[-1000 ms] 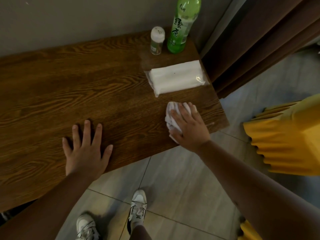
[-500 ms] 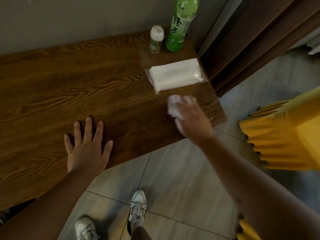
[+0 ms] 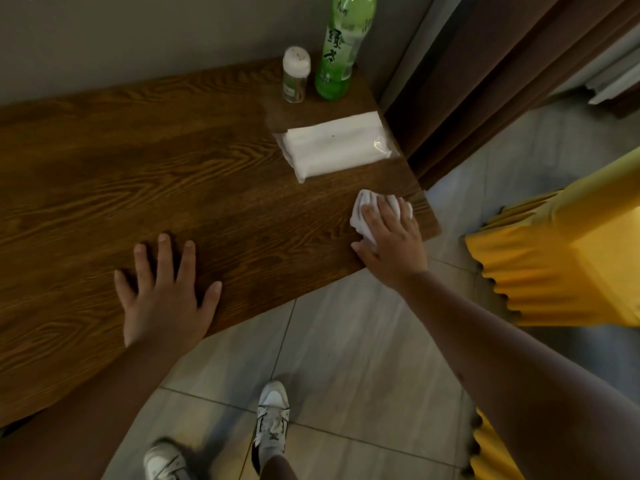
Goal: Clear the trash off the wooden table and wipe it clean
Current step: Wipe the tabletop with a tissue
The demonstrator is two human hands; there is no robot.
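My right hand (image 3: 391,240) presses a crumpled white tissue (image 3: 362,211) flat against the wooden table (image 3: 145,174) near its front right corner; most of the tissue is hidden under my fingers. My left hand (image 3: 166,296) lies flat on the table's front edge with its fingers spread, holding nothing. A white pack of tissues (image 3: 334,145) in clear wrap lies just behind my right hand.
A green tea bottle (image 3: 341,46) and a small white-capped jar (image 3: 296,74) stand at the back right corner against the wall. A dark curtain (image 3: 491,74) hangs right of the table. Yellow fabric (image 3: 568,258) sits at the right. My shoes (image 3: 272,420) are on the tiled floor.
My right hand with the tissue has slid right along the table toward its right edge, after lifting briefly half a second ago. My left hand has stayed in place.
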